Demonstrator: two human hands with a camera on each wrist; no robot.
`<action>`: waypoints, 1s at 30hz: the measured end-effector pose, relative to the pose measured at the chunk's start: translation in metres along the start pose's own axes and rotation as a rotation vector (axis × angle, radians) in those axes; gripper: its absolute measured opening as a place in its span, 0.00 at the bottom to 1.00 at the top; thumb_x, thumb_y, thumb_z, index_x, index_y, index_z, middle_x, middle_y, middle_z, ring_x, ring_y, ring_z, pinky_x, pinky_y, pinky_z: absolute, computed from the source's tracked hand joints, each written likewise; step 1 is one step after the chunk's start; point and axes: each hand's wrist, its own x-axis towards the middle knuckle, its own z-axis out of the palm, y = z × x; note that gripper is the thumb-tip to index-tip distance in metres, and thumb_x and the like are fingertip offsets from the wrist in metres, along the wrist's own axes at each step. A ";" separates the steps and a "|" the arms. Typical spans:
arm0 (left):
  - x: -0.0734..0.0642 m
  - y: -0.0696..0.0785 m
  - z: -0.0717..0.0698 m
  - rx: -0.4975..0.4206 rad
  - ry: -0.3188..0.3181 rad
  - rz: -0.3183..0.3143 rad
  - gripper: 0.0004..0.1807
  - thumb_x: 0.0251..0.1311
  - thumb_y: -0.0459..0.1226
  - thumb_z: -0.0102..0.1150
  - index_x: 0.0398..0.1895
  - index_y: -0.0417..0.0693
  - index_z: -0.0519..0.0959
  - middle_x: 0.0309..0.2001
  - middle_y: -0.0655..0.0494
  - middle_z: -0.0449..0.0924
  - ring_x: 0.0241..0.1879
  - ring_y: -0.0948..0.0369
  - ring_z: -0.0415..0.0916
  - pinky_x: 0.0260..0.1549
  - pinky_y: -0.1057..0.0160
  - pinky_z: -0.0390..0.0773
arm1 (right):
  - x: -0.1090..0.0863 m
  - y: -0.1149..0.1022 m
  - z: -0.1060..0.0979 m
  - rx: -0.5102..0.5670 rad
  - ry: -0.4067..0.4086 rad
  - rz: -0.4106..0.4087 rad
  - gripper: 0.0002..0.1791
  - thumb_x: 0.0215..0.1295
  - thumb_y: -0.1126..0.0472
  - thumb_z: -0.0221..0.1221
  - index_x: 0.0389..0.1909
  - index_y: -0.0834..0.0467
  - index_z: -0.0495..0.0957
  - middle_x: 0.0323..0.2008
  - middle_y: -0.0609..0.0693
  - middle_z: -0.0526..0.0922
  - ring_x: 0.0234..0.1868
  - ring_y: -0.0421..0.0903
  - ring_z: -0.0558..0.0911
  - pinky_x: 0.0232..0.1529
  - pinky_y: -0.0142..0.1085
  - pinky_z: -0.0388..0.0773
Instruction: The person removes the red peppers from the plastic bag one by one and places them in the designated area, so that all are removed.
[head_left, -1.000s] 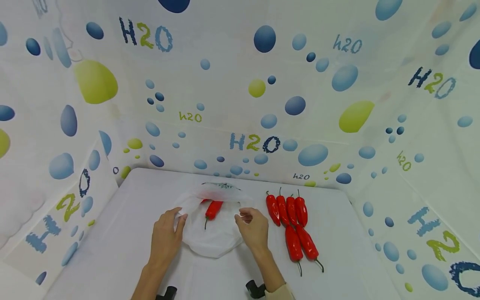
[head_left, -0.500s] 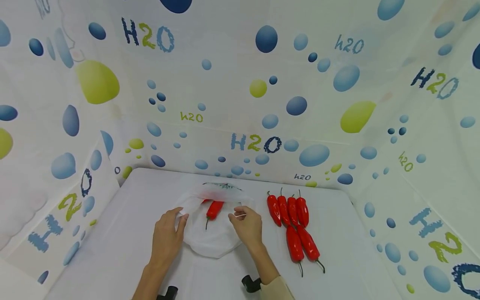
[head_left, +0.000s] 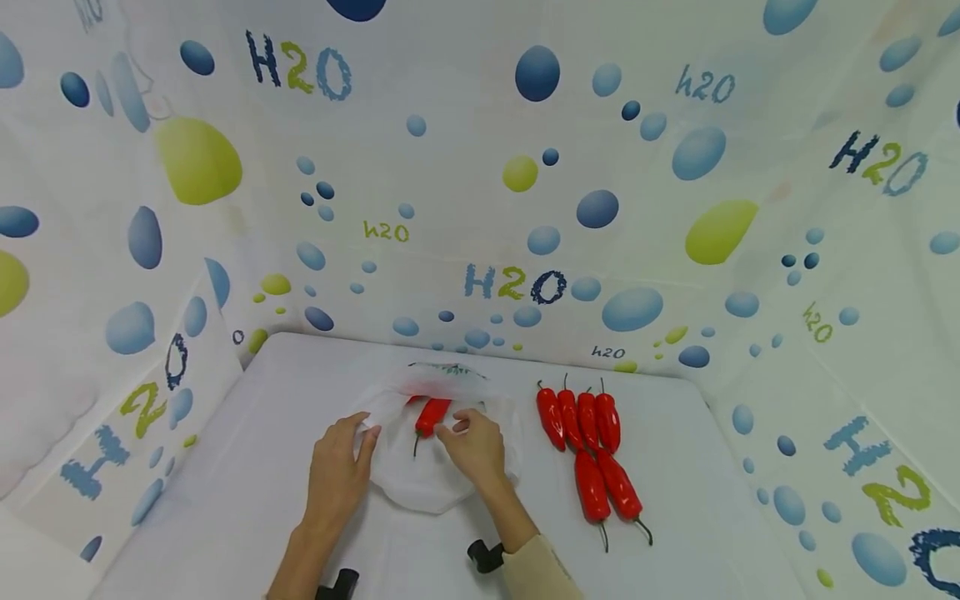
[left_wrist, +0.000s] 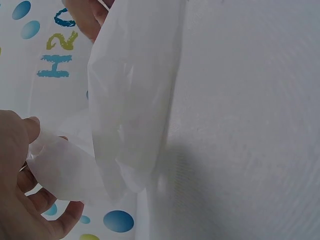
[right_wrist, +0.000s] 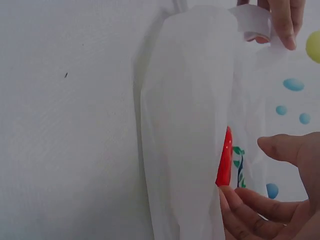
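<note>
A white plastic bag [head_left: 420, 492] lies on the table with its mouth toward me. A red chili pepper [head_left: 431, 417] shows inside its opening, stem pointing my way, with a bit of more red behind it. My left hand [head_left: 339, 471] pinches the bag's left rim; the left wrist view shows thumb and fingers around the thin plastic [left_wrist: 65, 170]. My right hand [head_left: 476, 446] is over the bag's opening, just right of the pepper. In the right wrist view its thumb and fingers stand apart, fingertips overlapping the bag's edge near the red pepper [right_wrist: 226, 160].
Several red chili peppers [head_left: 588, 417] lie in two rows on the white table [head_left: 697, 483] to the right of the bag. A curtain [head_left: 480, 167] printed with blue and green drops surrounds the table's back and sides. Dark wrist-camera parts [head_left: 486, 557] show below the hands.
My right hand has let go of the bag's right rim and moved left, over the opening toward the pepper. My left hand has stayed at the left rim.
</note>
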 end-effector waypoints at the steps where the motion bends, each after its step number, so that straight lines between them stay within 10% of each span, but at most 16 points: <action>1: 0.000 0.000 0.000 0.001 -0.001 -0.002 0.19 0.62 0.31 0.73 0.54 0.34 0.80 0.45 0.37 0.84 0.45 0.38 0.81 0.47 0.37 0.77 | 0.000 -0.002 0.001 -0.007 -0.009 0.014 0.24 0.62 0.45 0.73 0.50 0.58 0.86 0.33 0.45 0.87 0.31 0.40 0.83 0.31 0.35 0.80; 13: 0.000 0.003 0.001 -0.004 -0.001 -0.002 0.19 0.62 0.32 0.73 0.54 0.34 0.80 0.45 0.37 0.84 0.45 0.37 0.81 0.47 0.37 0.77 | 0.009 -0.008 0.023 -0.096 -0.011 0.114 0.29 0.62 0.40 0.71 0.49 0.60 0.85 0.27 0.43 0.86 0.26 0.41 0.82 0.28 0.37 0.80; 30: 0.001 0.004 -0.001 0.004 -0.002 -0.003 0.19 0.62 0.31 0.73 0.54 0.34 0.80 0.45 0.37 0.84 0.45 0.37 0.81 0.48 0.37 0.77 | 0.011 -0.019 0.032 -0.109 -0.002 0.233 0.23 0.61 0.42 0.70 0.18 0.52 0.76 0.13 0.44 0.75 0.17 0.43 0.74 0.18 0.34 0.71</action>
